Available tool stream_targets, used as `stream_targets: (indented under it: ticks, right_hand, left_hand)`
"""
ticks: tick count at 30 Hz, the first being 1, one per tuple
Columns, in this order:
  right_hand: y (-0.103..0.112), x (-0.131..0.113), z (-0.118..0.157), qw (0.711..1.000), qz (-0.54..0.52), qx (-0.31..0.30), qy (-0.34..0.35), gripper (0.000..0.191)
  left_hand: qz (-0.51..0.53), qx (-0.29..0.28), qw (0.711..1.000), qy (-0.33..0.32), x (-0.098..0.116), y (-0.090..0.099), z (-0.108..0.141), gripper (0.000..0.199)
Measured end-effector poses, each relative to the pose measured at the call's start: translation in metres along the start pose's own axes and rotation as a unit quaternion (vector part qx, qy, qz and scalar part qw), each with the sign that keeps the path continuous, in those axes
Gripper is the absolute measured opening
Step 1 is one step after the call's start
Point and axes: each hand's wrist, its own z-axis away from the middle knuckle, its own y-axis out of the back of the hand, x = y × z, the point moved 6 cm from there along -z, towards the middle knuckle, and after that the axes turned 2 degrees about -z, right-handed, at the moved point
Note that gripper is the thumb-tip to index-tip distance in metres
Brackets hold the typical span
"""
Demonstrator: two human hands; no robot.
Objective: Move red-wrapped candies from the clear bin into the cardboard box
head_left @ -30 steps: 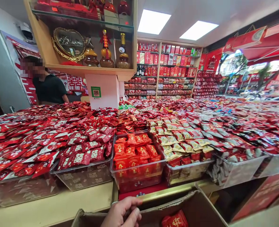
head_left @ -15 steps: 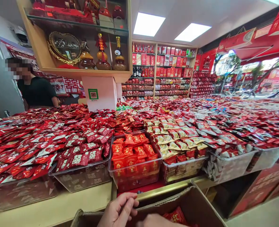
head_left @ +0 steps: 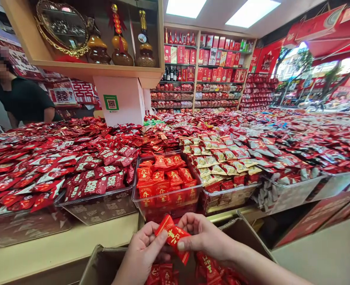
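Between my two hands, a red candy packet (head_left: 172, 234) with gold lettering is held above an open cardboard box (head_left: 99, 261). My left hand (head_left: 145, 247) pinches its left side, thumb on the front. My right hand (head_left: 200, 233) grips its right side, thumb pressed on the lower front. Below, similar red packets (head_left: 209, 269) lie inside the box, partly covered by my hands and forearm. Just beyond stands a clear plastic bin (head_left: 166, 200), filled with rows of the same kind of red packet.
Another clear bin (head_left: 97, 208) of dark red packets stands to the left, and one of cream and red packets (head_left: 219, 158) to the right. Heaped sweets spread behind. A white pillar (head_left: 123, 99) rises under a display cabinet (head_left: 100, 67). A person (head_left: 23, 99) stands at the far left.
Both hands have risen from the box, and a red candy packet is now visible between them. More packets show in the box. The view has tilted down, and the person appears further left.
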Motion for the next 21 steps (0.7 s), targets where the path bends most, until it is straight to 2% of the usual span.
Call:
stream_targets:
  ticks: [5, 8, 11, 16, 21]
  right_hand:
    - [0.000, -0.008, 0.004, 1.000, 0.009, -0.008, -0.020, 0.035]
    - [0.001, -0.007, 0.003, 1.000, -0.014, 0.004, -0.001, 0.037]
    - [-0.001, -0.001, 0.001, 0.999, -0.043, 0.006, -0.009, 0.038]
    - [0.000, -0.006, 0.002, 0.999, -0.033, 0.038, 0.001, 0.035]
    - [0.005, -0.014, 0.002, 0.998, -0.010, 0.068, 0.011, 0.038]
  left_hand:
    - [-0.001, 0.022, 1.000, -0.008, 0.008, 0.003, 0.001, 0.033]
    - [-0.018, 0.031, 0.999, -0.016, 0.007, 0.004, 0.000, 0.027]
    - [0.036, 0.020, 0.999, 0.001, 0.000, 0.001, -0.003, 0.022]
    - [0.118, 0.040, 0.992, 0.032, -0.006, -0.001, -0.002, 0.020]
    - [0.121, 0.027, 0.992, 0.033, -0.003, -0.006, 0.000, 0.021]
